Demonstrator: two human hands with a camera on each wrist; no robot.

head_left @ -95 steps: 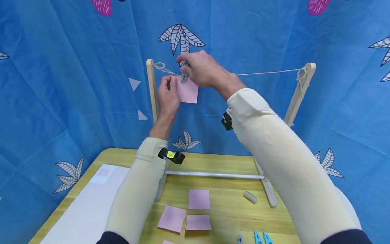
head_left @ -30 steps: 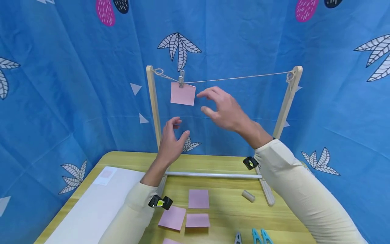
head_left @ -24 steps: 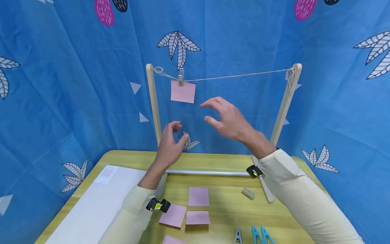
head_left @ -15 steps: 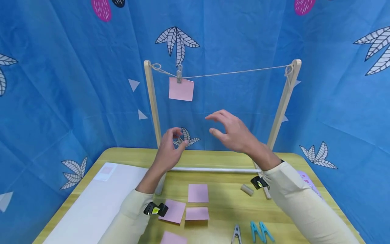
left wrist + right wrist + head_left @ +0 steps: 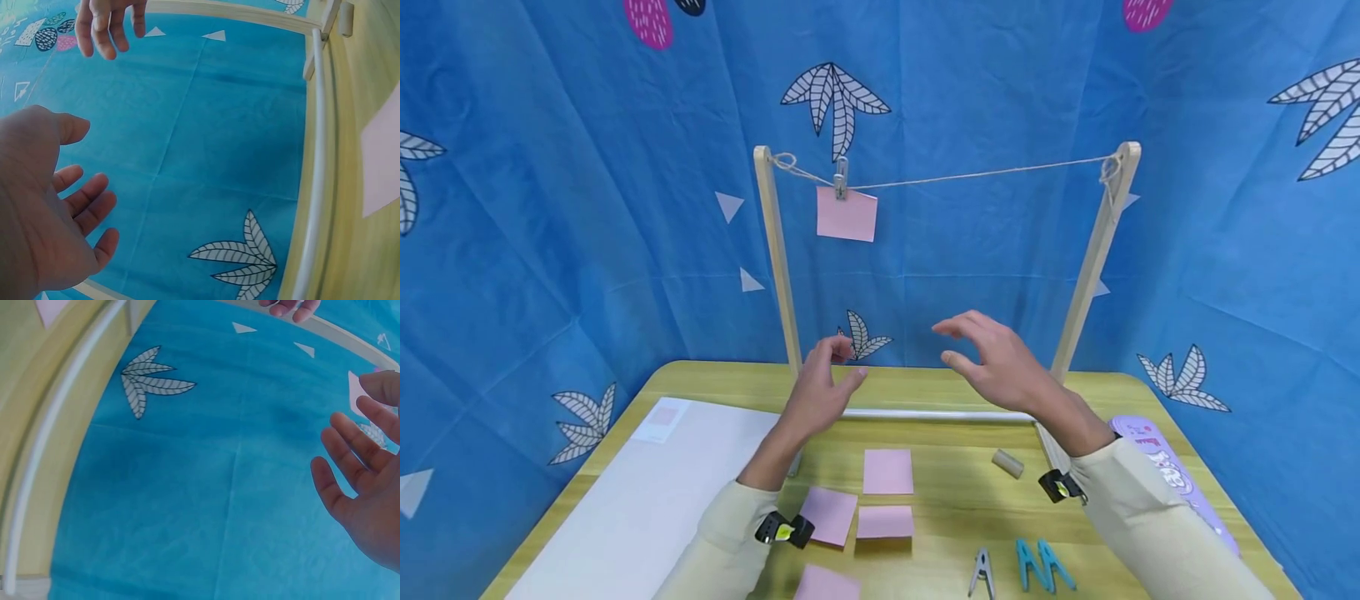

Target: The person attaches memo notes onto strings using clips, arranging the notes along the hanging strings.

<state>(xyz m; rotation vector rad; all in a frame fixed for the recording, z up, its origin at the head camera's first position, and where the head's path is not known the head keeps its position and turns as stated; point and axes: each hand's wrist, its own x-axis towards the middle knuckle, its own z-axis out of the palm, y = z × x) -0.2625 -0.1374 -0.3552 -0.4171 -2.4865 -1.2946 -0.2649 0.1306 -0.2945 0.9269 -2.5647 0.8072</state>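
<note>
Pink note [image 5: 857, 218] clipped on string [image 5: 985, 174], pinning seemingly done! Left hand [image 5: 815, 393], right hand [image 5: 1000, 364] below string, each grip apart; next probably calls for lifting spare note [image 5: 887, 472].

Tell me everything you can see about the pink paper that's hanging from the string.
The pink paper is a plain, four-cornered sheet, apparently unmarked. A silvery clip pinches its top edge at the string, nearer the left post. It hangs slightly tilted, right side lower. Neither the left hand nor the right hand touches it. Whether its top folds over the string is unclear.
</note>
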